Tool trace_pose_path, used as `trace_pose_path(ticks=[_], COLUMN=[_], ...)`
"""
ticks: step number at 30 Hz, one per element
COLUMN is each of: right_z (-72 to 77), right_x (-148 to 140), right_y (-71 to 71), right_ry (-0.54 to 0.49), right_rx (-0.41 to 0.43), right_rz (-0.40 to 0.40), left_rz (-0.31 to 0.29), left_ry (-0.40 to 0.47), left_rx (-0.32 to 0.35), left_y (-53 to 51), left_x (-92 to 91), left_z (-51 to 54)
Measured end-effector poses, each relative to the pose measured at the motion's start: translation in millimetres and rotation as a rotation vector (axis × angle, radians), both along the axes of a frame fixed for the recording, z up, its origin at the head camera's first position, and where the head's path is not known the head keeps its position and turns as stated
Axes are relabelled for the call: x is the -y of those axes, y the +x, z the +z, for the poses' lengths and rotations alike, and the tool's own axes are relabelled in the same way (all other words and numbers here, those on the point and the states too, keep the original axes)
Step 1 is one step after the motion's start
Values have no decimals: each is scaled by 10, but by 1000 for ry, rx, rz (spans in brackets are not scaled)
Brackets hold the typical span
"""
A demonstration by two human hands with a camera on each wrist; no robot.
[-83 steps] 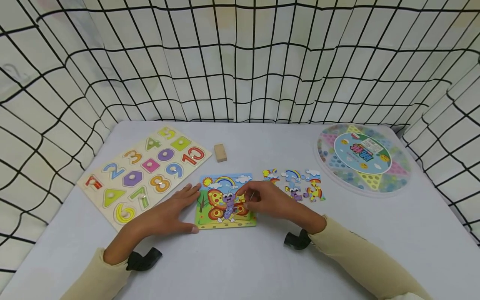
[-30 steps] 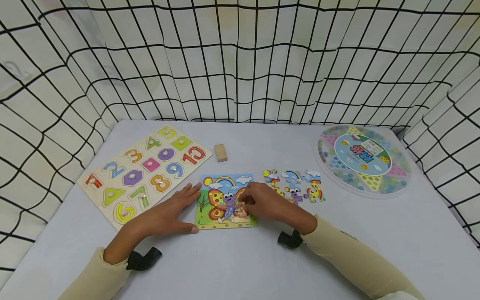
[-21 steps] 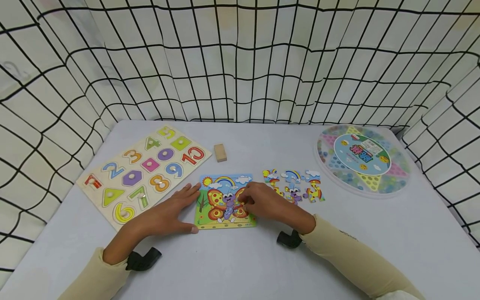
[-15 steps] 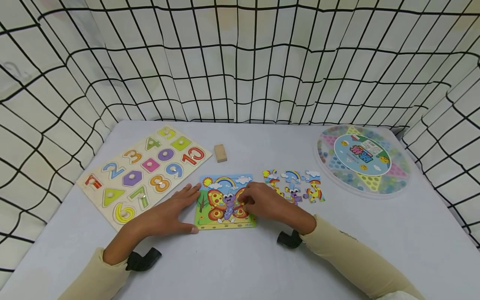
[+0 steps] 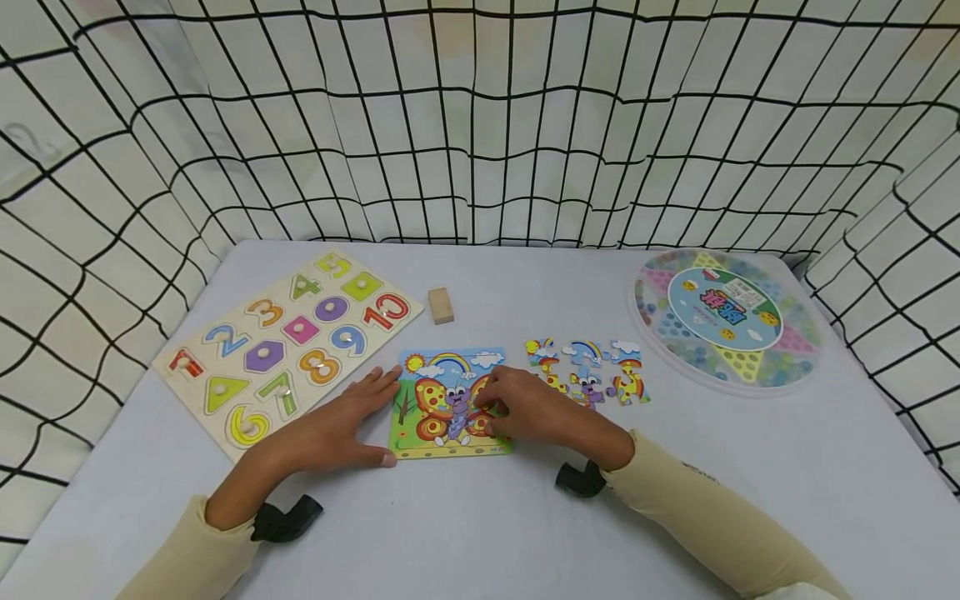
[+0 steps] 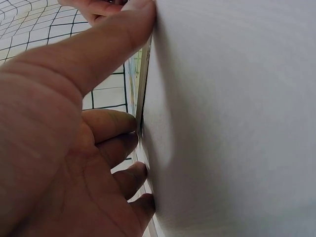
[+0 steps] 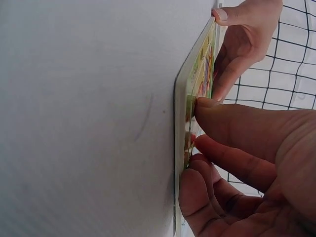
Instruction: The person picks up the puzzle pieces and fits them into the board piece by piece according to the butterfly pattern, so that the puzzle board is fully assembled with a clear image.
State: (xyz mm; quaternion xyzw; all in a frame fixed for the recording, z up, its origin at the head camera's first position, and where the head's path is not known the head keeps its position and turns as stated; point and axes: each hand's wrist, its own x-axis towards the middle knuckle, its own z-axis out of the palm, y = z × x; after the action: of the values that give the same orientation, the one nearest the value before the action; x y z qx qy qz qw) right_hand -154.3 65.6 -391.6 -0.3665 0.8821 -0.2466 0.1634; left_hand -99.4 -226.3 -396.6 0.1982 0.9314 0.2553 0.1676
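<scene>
Butterfly puzzle in its frame, left grip relaxed against it, right grip touching the puzzle, pinch unclear

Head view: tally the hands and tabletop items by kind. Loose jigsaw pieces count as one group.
Hands: 2 (left hand, right hand)
Puzzle boards: 2 (butterfly puzzle, number board)
Blocks: 1 (wooden block)
Discs: 1 (round game disc)
Piece groups: 1 (loose jigsaw pieces, partly hidden)
Total: 7

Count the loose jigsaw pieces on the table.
6 visible: sun piece, rainbow piece, cloud piece in the far row; left-wing piece, body piece, right-wing piece nearer. The right hand may hide more.
</scene>
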Motion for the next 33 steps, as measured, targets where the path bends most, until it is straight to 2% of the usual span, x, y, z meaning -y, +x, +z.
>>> trace_pose_path(ticks=[8,16,25,33], right_z=[-43,41,72,105], right_x=[-46,-129,-262,-409], right_y=[-62,-77,-149,-187], right_ry=[-77,-189,-273,-279], right_rx=[43,93,15,1], right_rz=[-8,-42,-31,-81], left_rz=[0,-4,-3,-2], left_ry=[1,-1,-6,1], left_rx=[-3,-6,-4,0], left_y=[-2,-6,-2,-1], left_x=[5,1,6,13], left_z=[-26,-46,-28,-21])
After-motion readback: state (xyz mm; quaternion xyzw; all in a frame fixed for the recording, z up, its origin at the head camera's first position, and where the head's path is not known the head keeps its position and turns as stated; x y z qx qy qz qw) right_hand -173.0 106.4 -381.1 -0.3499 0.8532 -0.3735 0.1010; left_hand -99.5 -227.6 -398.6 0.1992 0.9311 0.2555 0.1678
